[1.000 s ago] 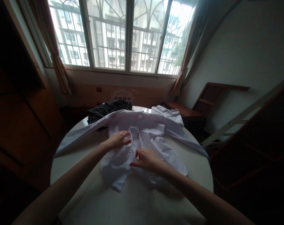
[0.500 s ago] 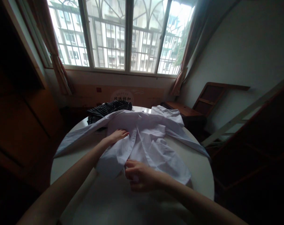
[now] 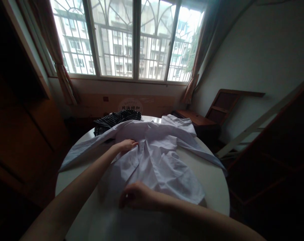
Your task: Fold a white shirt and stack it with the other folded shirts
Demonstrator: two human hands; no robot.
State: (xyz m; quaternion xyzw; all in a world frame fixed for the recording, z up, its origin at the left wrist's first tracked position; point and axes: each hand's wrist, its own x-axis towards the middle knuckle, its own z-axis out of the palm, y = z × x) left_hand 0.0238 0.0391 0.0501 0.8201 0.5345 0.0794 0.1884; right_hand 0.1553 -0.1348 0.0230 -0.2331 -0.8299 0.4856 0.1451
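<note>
Here the white shirt (image 3: 157, 157) is being spread flat on the round table (image 3: 214, 187): its chest is pressed by the flat, open left hand (image 3: 126, 145), and its hem is pinched in the closed right hand (image 3: 136, 197). Next, an even pull on the hem is probably called for.

Shirt (image 3: 157, 160) hem tucked out of sight under the right hand (image 3: 135, 197), fingertips curled in, grip impossible to read. Striped cloth (image 3: 116, 118) half buried behind the shirt's shoulder. Both forearms chopped off by the bottom edge; box (image 3: 130, 103) print too small to read.
</note>
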